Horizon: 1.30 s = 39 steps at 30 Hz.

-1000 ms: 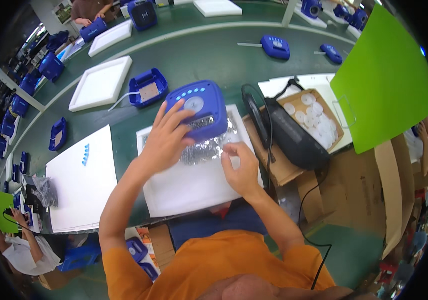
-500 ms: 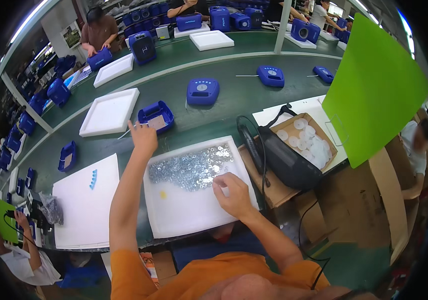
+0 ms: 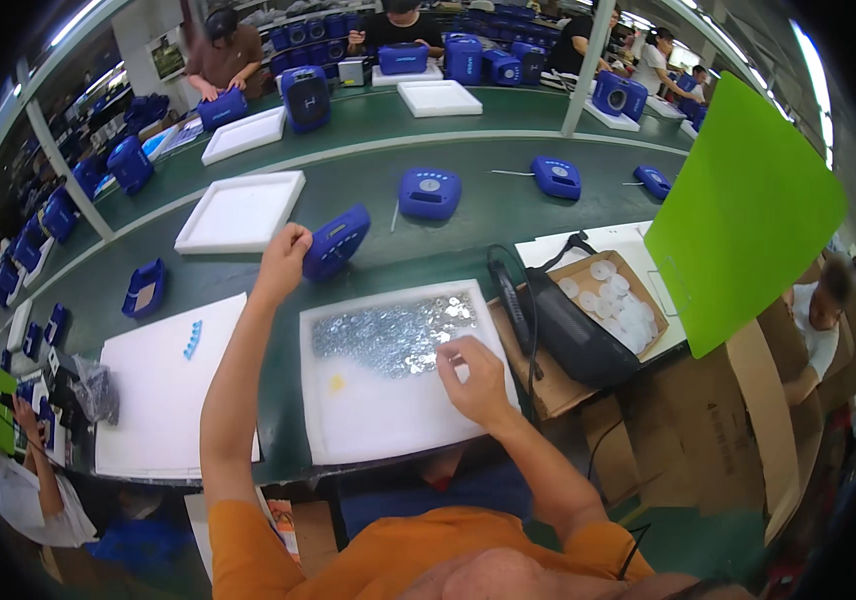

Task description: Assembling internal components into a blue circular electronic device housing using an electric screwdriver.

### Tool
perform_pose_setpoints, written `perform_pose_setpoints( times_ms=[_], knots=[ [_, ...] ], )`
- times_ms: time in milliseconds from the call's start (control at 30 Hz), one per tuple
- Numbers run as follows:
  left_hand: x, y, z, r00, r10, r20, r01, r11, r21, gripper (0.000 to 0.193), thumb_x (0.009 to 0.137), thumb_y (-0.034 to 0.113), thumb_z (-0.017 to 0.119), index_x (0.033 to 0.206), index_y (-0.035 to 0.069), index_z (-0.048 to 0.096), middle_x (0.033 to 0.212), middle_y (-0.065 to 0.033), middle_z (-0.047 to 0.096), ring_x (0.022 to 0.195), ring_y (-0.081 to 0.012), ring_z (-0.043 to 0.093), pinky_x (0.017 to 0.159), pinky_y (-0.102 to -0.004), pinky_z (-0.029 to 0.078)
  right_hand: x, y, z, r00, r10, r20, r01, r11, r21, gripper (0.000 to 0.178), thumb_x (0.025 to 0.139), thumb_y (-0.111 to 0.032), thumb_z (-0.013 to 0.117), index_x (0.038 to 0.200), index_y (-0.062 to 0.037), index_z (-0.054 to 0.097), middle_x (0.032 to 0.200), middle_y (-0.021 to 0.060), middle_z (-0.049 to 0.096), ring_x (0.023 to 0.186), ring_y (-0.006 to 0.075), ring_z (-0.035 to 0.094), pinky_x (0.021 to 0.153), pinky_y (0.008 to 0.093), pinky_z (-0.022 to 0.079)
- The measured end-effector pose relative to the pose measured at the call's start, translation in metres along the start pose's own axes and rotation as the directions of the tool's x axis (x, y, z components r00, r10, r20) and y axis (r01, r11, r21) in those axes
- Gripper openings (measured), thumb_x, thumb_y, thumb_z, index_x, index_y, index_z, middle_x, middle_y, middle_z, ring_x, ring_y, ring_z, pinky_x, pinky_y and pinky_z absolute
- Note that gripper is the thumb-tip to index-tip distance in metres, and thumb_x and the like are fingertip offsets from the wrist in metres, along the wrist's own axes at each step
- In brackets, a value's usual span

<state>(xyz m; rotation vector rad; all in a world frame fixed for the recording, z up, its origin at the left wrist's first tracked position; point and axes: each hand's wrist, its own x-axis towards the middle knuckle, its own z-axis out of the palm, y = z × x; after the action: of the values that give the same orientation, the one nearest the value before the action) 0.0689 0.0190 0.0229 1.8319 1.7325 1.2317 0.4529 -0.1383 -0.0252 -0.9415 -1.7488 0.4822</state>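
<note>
My left hand point(image 3: 285, 262) grips the near-left edge of a blue plastic speaker housing point(image 3: 339, 243), which is tilted up off the green workbench. Its smooth outer side with a slot faces me. Above a white foam tray point(image 3: 388, 440), my right hand point(image 3: 476, 382) has its thumb and fingertips pinched together. What they hold, if anything, is too small to make out. Beside those fingertips, many small shiny metal washers point(image 3: 378, 335) are spread over the tray's far half. A small yellow spot point(image 3: 337, 383) shows on the tray's bare left part.
Left of the tray lies a white board point(image 3: 163, 400) with a blue strip point(image 3: 193, 340). A black bag point(image 3: 573, 330) and a carton of translucent discs point(image 3: 618, 300) stand to the right, near a green panel point(image 3: 738, 220). More blue housings point(image 3: 430, 193) line the bench; co-workers sit beyond.
My left hand has taken hold of the blue housing and tipped it up, so its outer side shows instead of its open inside. My right hand stays pinched by the washers.
</note>
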Motion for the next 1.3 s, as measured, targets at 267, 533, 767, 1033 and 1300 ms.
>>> perform_pose_setpoints(
  times_ms=[267, 533, 767, 1033, 1300],
  knots=[
    [-0.083, 0.096, -0.062, 0.974, -0.071, 0.217, 0.192, 0.767, -0.613, 0.021, 0.121, 0.026, 0.064, 0.118, 0.006, 0.07, 0.106, 0.0031, 0.068, 0.102, -0.0075, 0.064, 0.103, -0.0279, 0.052, 0.11, -0.032, 0.004, 0.997, -0.059, 0.05, 0.057, 0.998, 0.038, 0.051, 0.105, -0.02, 0.085, 0.148, -0.0006, 0.069, 0.136, 0.0176, 0.073, 0.099, 0.0268, 0.079, 0.074, 0.0359, 0.067],
    [-0.134, 0.101, -0.072, 0.921, -0.098, 0.377, 0.351, 0.626, -0.696, 0.038, 0.124, 0.043, 0.058, 0.126, 0.007, 0.071, 0.109, 0.0022, 0.073, 0.102, -0.0096, 0.068, 0.101, -0.0312, 0.053, 0.109, -0.055, -0.017, 0.962, 0.018, 0.271, -0.062, 0.986, 0.156, 0.048, 0.1, -0.023, 0.091, 0.135, 0.0071, 0.077, 0.107, 0.0173, 0.084, 0.092, 0.0223, 0.084, 0.075, 0.0328, 0.066],
    [-0.165, 0.076, -0.05, 0.869, -0.203, 0.452, 0.39, 0.843, -0.37, 0.087, 0.122, 0.072, 0.035, 0.142, -0.004, 0.073, 0.086, -0.0137, 0.081, 0.079, -0.0235, 0.075, 0.093, -0.0377, 0.059, 0.078, -0.037, -0.046, 0.782, 0.402, 0.476, -0.529, 0.832, 0.166, 0.044, 0.106, -0.025, 0.086, 0.128, 0.0126, 0.079, 0.102, 0.015, 0.085, 0.088, 0.0169, 0.082, 0.078, 0.0303, 0.067],
    [-0.19, 0.064, -0.039, 0.903, -0.222, 0.368, 0.249, 0.968, -0.028, 0.032, 0.114, 0.029, 0.074, 0.12, -0.002, 0.082, 0.083, -0.0107, 0.078, 0.078, -0.0169, 0.074, 0.075, -0.0349, 0.056, 0.04, 0.009, -0.047, 0.515, 0.614, 0.598, -0.757, 0.654, -0.02, 0.048, 0.109, -0.03, 0.082, 0.12, 0.0161, 0.077, 0.097, 0.0193, 0.083, 0.082, 0.0217, 0.082, 0.074, 0.0333, 0.068],
    [-0.183, 0.056, -0.008, 0.955, 0.209, 0.212, -0.278, 0.879, 0.387, 0.01, 0.098, 0.014, 0.082, 0.106, 0.008, 0.085, 0.101, -0.0086, 0.082, 0.103, -0.033, 0.075, 0.109, -0.047, 0.054, 0.063, 0.002, -0.05, 0.429, 0.626, 0.652, -0.5, 0.765, -0.406, 0.051, 0.105, -0.043, 0.081, 0.099, 0.008, 0.083, 0.078, 0.0187, 0.08, 0.073, 0.0247, 0.081, 0.071, 0.038, 0.064]
  ],
)
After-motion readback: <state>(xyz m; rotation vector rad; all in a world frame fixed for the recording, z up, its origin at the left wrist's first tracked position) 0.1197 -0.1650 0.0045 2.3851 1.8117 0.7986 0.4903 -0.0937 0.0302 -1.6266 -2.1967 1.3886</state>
